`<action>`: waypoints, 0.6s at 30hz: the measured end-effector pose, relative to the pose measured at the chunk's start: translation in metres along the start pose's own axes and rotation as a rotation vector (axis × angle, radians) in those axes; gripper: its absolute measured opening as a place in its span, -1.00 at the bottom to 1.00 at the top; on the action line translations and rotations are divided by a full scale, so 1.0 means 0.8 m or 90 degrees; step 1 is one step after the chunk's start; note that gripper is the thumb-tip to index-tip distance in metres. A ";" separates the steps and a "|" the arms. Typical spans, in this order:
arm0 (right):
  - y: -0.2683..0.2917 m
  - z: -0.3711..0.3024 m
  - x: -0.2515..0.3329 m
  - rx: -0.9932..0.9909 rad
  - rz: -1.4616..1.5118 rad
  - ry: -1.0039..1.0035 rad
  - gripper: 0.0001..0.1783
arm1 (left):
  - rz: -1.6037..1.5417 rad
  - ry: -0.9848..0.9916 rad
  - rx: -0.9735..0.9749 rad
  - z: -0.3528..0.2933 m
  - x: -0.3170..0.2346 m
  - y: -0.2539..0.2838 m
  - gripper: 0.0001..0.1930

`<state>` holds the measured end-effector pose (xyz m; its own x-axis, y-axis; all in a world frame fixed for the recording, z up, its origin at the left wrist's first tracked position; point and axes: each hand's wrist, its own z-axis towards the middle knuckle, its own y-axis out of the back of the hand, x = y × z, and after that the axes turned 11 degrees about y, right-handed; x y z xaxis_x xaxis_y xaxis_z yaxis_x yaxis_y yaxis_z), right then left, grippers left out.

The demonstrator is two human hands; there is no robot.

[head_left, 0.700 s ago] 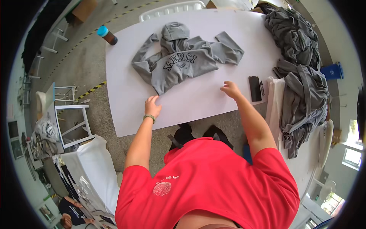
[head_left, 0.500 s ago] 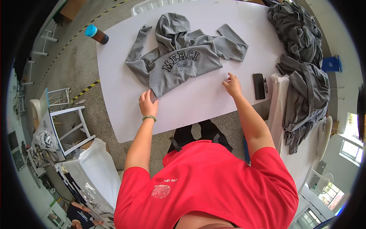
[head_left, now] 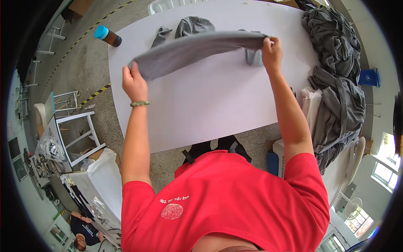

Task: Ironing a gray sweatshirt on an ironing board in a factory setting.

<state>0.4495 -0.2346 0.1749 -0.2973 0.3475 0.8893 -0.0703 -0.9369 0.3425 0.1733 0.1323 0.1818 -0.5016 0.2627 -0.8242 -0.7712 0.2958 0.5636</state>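
Observation:
A grey hooded sweatshirt is stretched between my two hands above the white table. My left hand, with a green beaded bracelet at the wrist, is closed on its left lower corner. At the other end my right hand pinches the fabric, thumb against fingers. The raised cloth hangs as a wide, slightly blurred band and hides the lettering on the chest. Beyond it the hood and parts of the sleeves show, lying on the tabletop.
A bottle with a blue lid stands at the table's left edge. Heaped grey garments lie along the right side, near a blue bin. A white frame stands left on the floor. Another person is at lower left.
Both hands have gripped the sweatshirt's lower edge and lifted it up and away from me. My left hand moved left and up; my right went farther up. The phone is now mostly hidden behind my right arm.

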 end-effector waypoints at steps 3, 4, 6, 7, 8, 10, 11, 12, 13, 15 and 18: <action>0.030 0.015 0.044 0.168 -0.061 -0.012 -0.61 | 0.120 -0.001 0.075 0.017 -0.014 0.022 -0.65; 0.039 0.013 0.047 0.252 -0.091 -0.017 -0.58 | 0.122 0.003 0.075 0.017 -0.006 0.028 -0.65; 0.069 -0.002 0.015 0.371 -0.067 -0.154 -0.52 | -0.071 0.380 0.382 0.004 0.019 0.037 -0.62; 0.083 -0.018 -0.007 0.483 -0.038 -0.290 -0.47 | -0.171 0.572 0.532 -0.005 0.036 0.042 -0.60; 0.084 -0.044 -0.032 0.491 -0.110 -0.367 -0.43 | -0.158 0.589 0.525 -0.026 0.093 0.042 -0.52; 0.089 -0.123 -0.096 0.471 -0.103 -0.466 -0.35 | -0.158 0.668 0.542 -0.097 0.164 0.033 -0.36; 0.098 -0.178 -0.121 0.447 -0.018 -0.488 -0.31 | 0.089 0.617 0.559 -0.129 0.203 0.029 -0.38; 0.108 -0.239 -0.144 0.463 -0.116 -0.334 -0.33 | 0.092 0.401 0.551 -0.182 0.240 0.031 -0.42; 0.123 -0.292 -0.150 0.471 -0.216 -0.184 -0.34 | 0.095 0.187 0.542 -0.230 0.251 0.028 -0.46; 0.132 -0.340 -0.120 0.600 -0.438 -0.005 -0.38 | 0.205 0.193 0.509 -0.268 0.242 0.035 -0.49; 0.127 -0.327 -0.117 0.535 -0.302 -0.199 -0.43 | 0.411 0.179 0.431 -0.275 0.227 0.040 -0.55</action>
<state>0.2210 -0.3725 0.0469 -0.1411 0.7838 0.6048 0.6120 -0.4111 0.6756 -0.0284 -0.0126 0.0382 -0.8914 0.3570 -0.2792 0.0289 0.6596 0.7511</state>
